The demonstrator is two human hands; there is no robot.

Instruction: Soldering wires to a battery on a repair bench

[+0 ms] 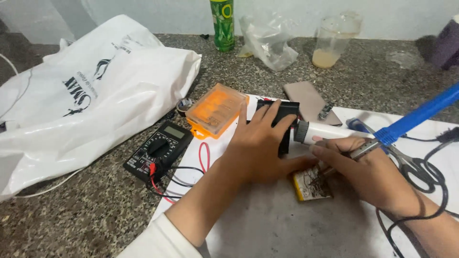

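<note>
The left hand (256, 145) lies palm down, forearm reaching in from the lower left in a white sleeve, its fingers (275, 114) spread forward and slightly curled. The right hand (370, 174) comes in from the right, knuckles up, its fingers (334, 145) pinched together in a pen-like grip, close beside the left thumb.

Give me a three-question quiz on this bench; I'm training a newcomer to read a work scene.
1. True or false: the right hand holds the blue-handled soldering iron.
2. Which lies left of the orange plastic box? A) scissors B) white plastic bag C) plastic cup
3. What colour is the edge of the small flat part beneath the iron's tip?

Key: 1 true; 2 B; 3 yellow. The left hand rests on a black block, and the black multimeter sits on the stone counter.
</note>
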